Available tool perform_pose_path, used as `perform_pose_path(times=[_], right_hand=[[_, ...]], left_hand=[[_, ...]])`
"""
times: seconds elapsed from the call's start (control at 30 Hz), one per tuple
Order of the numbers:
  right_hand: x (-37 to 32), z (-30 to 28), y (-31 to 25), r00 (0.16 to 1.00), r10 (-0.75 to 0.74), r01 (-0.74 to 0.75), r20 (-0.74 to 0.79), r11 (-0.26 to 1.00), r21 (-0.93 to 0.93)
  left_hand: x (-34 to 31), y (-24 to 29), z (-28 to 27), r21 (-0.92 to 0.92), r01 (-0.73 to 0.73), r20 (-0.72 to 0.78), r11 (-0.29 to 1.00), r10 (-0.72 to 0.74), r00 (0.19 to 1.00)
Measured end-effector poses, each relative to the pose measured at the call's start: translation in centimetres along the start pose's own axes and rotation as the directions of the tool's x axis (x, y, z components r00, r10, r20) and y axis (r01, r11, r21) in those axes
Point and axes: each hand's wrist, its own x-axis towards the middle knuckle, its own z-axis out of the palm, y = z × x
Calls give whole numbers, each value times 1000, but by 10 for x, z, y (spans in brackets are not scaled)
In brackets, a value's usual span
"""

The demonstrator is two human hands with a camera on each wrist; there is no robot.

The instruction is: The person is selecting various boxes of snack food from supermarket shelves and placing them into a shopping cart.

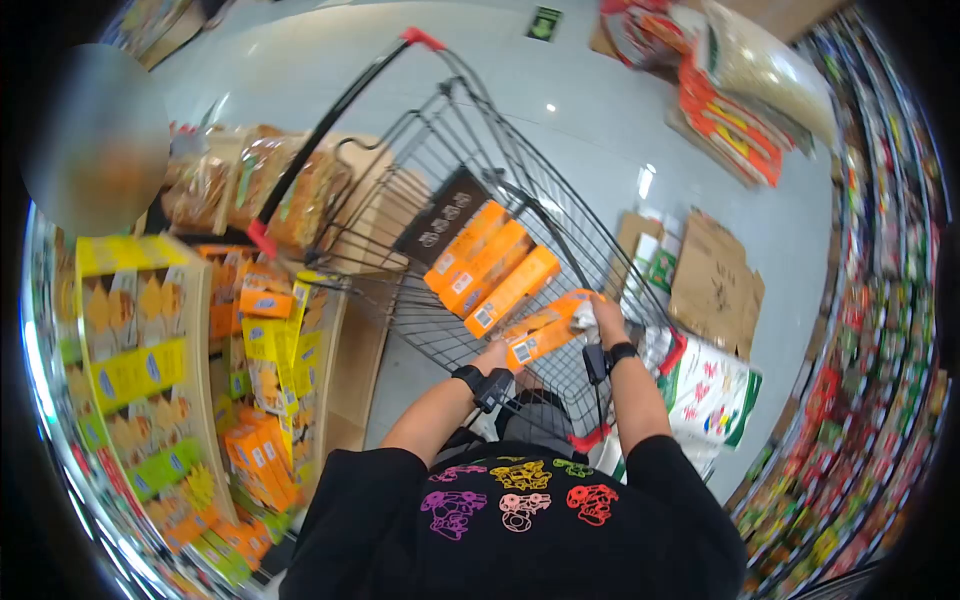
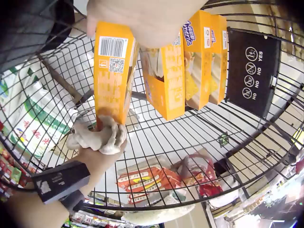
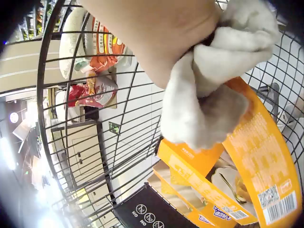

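An orange food box (image 1: 548, 338) with a barcode on its end tilts over the wire shopping cart (image 2: 266, 161). My left hand (image 1: 492, 357) grips its near end; in the left wrist view that hand (image 2: 142, 19) is cut off by the top edge. At the box's other end, my right hand (image 1: 606, 318) holds a crumpled white cloth (image 3: 209, 95) against the surface. The cloth hides most of the right fingers. Beside the held box, three similar orange boxes (image 1: 515, 290) stand in a row in the cart, close to a black sign panel (image 2: 251, 71).
Shelves of yellow and orange boxes (image 1: 140, 370) rise on the left, with bagged bread (image 1: 270, 190) behind them. To the right are a flattened carton (image 1: 715, 280), white rice sacks (image 1: 710, 390) and stocked shelves (image 1: 850, 400). More sacks (image 1: 760, 75) lie at the back.
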Motion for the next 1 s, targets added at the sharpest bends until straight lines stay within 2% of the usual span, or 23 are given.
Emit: perform_pose_path(times=[0.03, 0.07, 0.13, 0.17, 0.2, 0.23, 0.27, 0.3, 0.33, 0.37, 0.43, 0.47, 0.5, 0.53, 0.57, 0.63, 0.67, 0.77, 0.83, 0.9, 0.97, 1.0], right_hand=[[19, 10, 13, 999, -40, 39, 26, 998, 40], [22, 13, 12, 998, -62, 62, 6, 998, -17], [14, 20, -4, 988, -140, 132, -59, 983, -125], [3, 16, -15, 977, -188, 169, -104, 970, -173], [-13, 11, -32, 980, -178, 163, -89, 974, -155], [-30, 9, -46, 984, -163, 152, -72, 979, -135], [-12, 18, -32, 980, -199, 196, -20, 975, -103], [11, 28, -17, 972, -232, 234, 30, 970, -67], [6, 33, -14, 955, -288, 285, 68, 957, 60], [-1, 37, -18, 935, -341, 318, 102, 929, 189], [-58, 39, -46, 976, -219, 219, -8, 975, -24], [-83, 41, -58, 982, -189, 188, 1, 973, -137], [-101, 44, -61, 986, -165, 169, 41, 975, -147], [-79, 60, -32, 951, -286, 295, 120, 953, -71], [-48, 76, -3, 894, -406, 411, 191, 911, 13], [-73, 73, -9, 821, -513, 571, 250, 746, -344], [-122, 67, -29, 800, -577, 595, 165, 729, -338], [-190, 67, -56, 699, -706, 687, 113, 620, -377], [-239, 81, -74, 507, -862, 778, -8, 462, -426], [-272, 110, -89, 198, -978, 901, -69, 209, -379], [-326, 147, -104, 136, -990, 953, 34, 121, -278], [-343, 174, -104, 85, -992, 983, 98, 67, -169]], left_hand=[[3, -1, -3, 10, -49, 43, 999, 49, 998], [7, -4, -7, 15, -104, 83, 994, 102, 991], [66, -25, -34, -191, -259, 233, 947, 300, 925], [78, -28, -45, -134, -266, 323, 955, 296, 899], [60, -27, -41, -235, -232, 350, 944, 305, 886], [54, -28, -38, -185, -286, 248, 940, 326, 912], [0, -17, -24, -101, -233, 82, 967, 241, 967], [28, -22, -38, -168, -206, 253, 964, 244, 936], [35, -21, -39, -99, -224, 170, 969, 239, 956], [18, -15, -39, -58, -257, 168, 965, 263, 950], [-48, -13, -32, 31, -313, 165, 949, 304, 938], [-64, -15, -40, 2, -338, 260, 941, 326, 909], [-78, -18, -51, -28, -362, 355, 932, 348, 868], [-93, -22, -62, -57, -386, 447, 921, 370, 815], [-107, -26, -74, -77, -399, 462, 914, 388, 798], [-135, -41, -105, -109, -419, 492, 901, 415, 765], [-134, -54, -127, -164, -459, 490, 873, 476, 731], [-127, -97, -203, -343, -482, 321, 806, 583, 746], [-106, -125, -264, -526, -469, 156, 709, 623, 766], [-74, -168, -315, -698, -407, 50, 589, 607, 793], [-89, -205, -334, -857, -345, -99, 383, 534, 840], [-103, -218, -345, -907, -327, -168, 266, 482, 860]])
